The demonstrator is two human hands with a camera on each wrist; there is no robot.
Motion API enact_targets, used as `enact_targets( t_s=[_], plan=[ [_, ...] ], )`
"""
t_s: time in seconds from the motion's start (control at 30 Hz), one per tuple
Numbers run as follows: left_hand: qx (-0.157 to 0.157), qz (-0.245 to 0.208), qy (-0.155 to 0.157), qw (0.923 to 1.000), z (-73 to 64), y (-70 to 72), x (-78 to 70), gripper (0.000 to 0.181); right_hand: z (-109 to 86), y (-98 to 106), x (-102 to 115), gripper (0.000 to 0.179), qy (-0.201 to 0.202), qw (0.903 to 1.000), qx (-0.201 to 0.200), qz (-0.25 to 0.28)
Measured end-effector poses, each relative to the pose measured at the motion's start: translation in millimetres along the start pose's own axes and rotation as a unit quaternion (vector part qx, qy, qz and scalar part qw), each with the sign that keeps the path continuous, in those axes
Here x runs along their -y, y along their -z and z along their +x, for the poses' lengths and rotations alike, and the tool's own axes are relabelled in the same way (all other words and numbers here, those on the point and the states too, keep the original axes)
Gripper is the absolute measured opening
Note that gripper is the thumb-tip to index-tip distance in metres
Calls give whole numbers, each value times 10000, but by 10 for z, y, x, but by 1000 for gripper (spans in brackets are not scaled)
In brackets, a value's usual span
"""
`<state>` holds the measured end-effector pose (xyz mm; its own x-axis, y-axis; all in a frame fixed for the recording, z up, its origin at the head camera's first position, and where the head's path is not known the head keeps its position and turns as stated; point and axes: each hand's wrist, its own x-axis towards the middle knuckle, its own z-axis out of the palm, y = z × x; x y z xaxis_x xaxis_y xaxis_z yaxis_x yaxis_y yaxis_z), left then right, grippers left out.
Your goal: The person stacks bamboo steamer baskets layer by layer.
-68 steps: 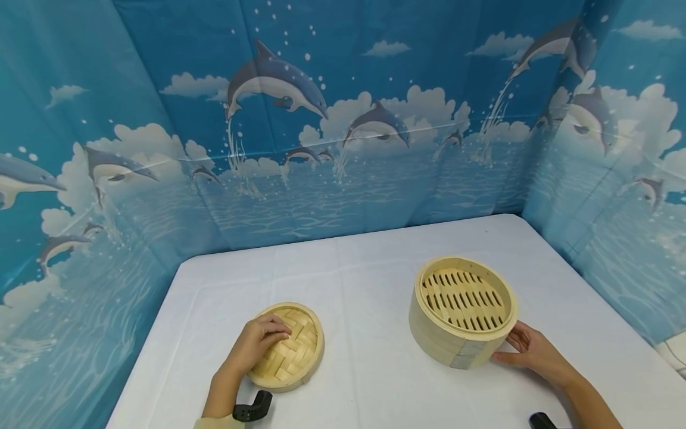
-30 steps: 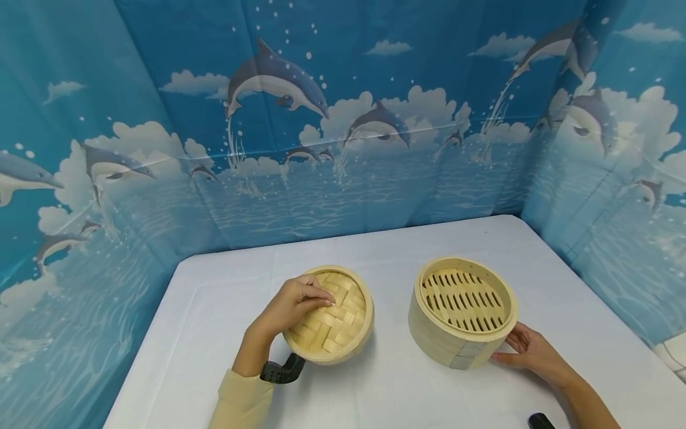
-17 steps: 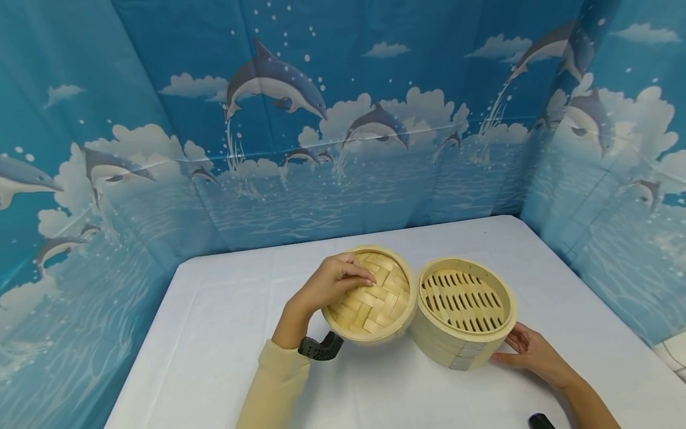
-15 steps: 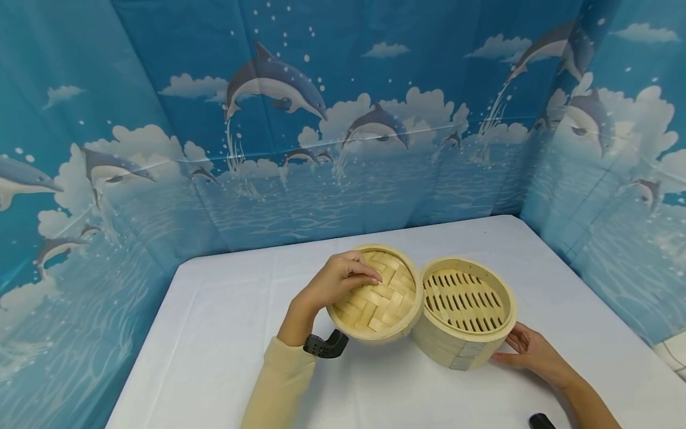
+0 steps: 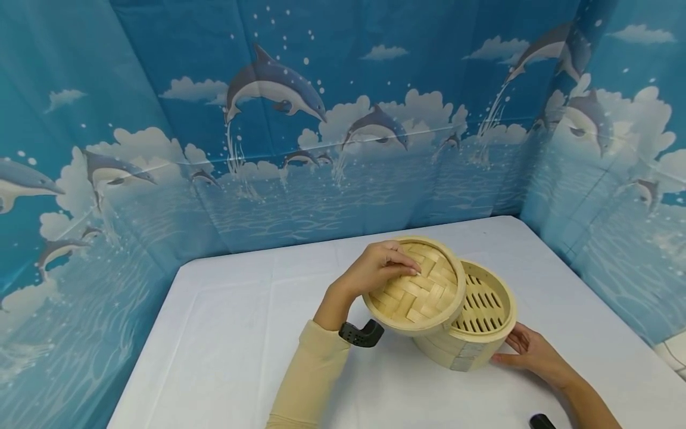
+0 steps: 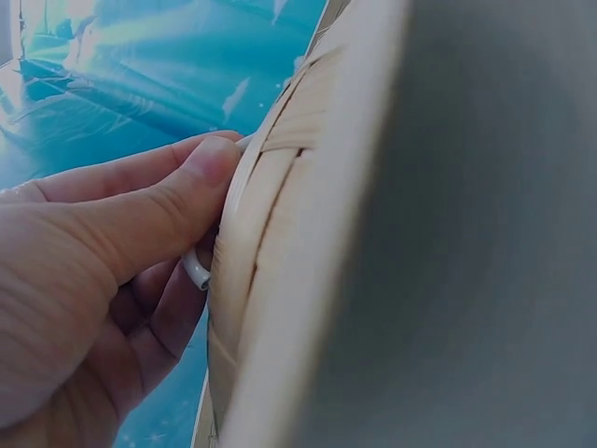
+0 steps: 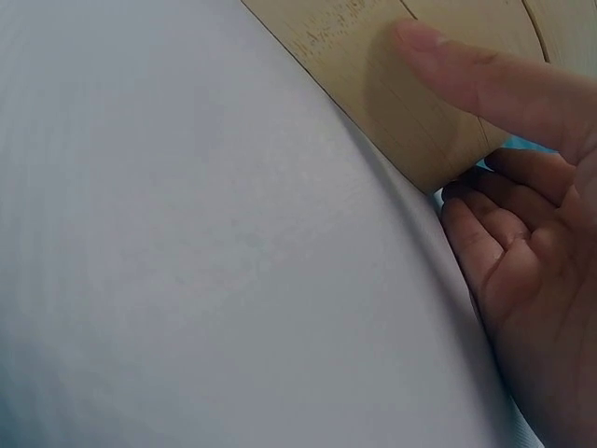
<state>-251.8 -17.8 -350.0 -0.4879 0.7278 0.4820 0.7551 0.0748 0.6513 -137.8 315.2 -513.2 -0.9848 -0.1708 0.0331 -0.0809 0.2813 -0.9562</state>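
In the head view my left hand [image 5: 383,268] pinches the woven bamboo steamer lid [image 5: 429,292] at its top. The lid is tilted and covers the left part of the bamboo steamer's [image 5: 485,313] mouth from this angle; whether they touch I cannot tell. A small white loop handle [image 6: 199,271] shows under my fingers in the left wrist view. Slats with slots are visible inside the steamer, which stands on the table. My right hand [image 5: 530,354] holds its lower right side, thumb [image 7: 476,79] on the wall and bent fingers at the bottom edge.
A white cloth covers the table [image 5: 230,333]. Behind it and to the sides hangs a blue curtain [image 5: 321,196] printed with dolphins. A black wrist device [image 5: 361,333] sits below my left hand; another black device [image 5: 541,422] is at the bottom right.
My left hand has lifted the lid from the table at the left and carried it rightward to the steamer. The right hand and the steamer have stayed in place.
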Motion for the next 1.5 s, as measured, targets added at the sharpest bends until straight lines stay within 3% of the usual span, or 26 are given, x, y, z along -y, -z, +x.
enact_targets(
  t_s=[0.27, 0.6, 0.87, 1.2, 1.5],
  plan=[
    [255, -103, 22, 9996, 215, -165, 77, 14, 4, 10, 6, 84, 1, 9999, -11, -127],
    [704, 478, 366, 9957, 433, -320, 72, 17, 14, 6, -27, 77, 377, 9991, 141, 140],
    [1023, 771, 274, 9914, 558, -431, 78, 17, 22, -19, -50, 73, 712, 9966, 215, 344],
    [1349, 996, 233, 9856, 738, -561, 45, 17, -24, 10, -62, 68, 675, 9964, 291, 422],
    [1516, 1154, 526, 9803, 832, -653, 32, 19, -19, 24, -54, 76, 582, 9978, 168, 264]
  ],
)
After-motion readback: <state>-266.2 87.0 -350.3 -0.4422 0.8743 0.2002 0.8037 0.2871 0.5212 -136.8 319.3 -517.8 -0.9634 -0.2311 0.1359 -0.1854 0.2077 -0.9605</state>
